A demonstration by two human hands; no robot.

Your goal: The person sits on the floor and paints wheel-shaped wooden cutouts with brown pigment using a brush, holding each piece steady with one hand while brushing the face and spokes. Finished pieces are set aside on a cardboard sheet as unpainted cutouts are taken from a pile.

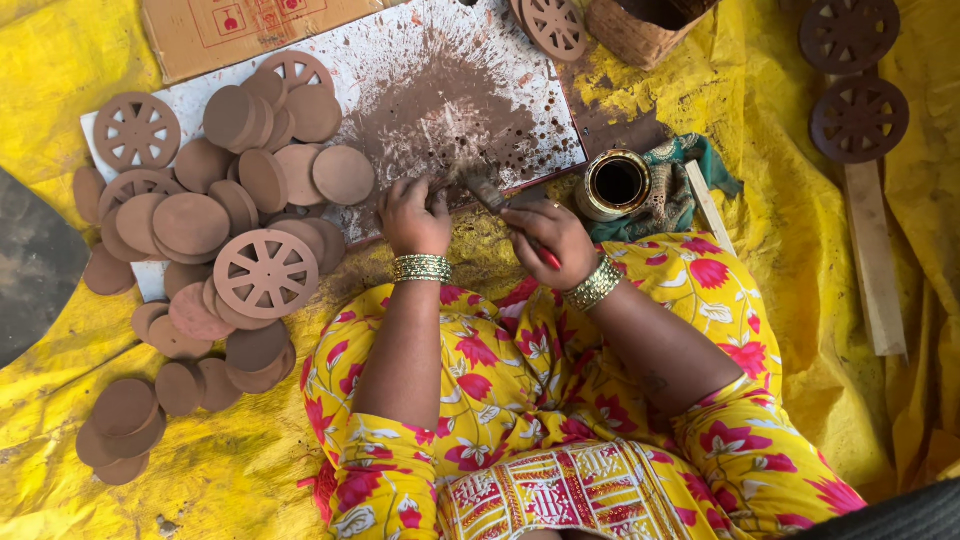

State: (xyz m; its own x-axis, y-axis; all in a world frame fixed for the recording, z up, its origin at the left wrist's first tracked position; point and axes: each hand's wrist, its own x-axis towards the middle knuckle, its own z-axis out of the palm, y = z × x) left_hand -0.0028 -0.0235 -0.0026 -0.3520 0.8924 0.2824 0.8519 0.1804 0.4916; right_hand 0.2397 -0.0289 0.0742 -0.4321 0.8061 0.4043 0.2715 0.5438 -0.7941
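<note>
Two dark wheels point(853, 78), one brush point(492, 195)

yellow tarp point(60, 80), wood strip point(875, 270), basket point(630, 35)

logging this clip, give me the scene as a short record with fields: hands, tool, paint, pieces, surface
left hand: left hand rests on the paint-stained white board, holding no tool
right hand: right hand in a closed grip on a paintbrush
paint: open tin of dark paint beside the right hand, on a green cloth
pieces: pile of brown discs and spoked wheels to the left; two darker wheels top right
surface: yellow sheet
</note>
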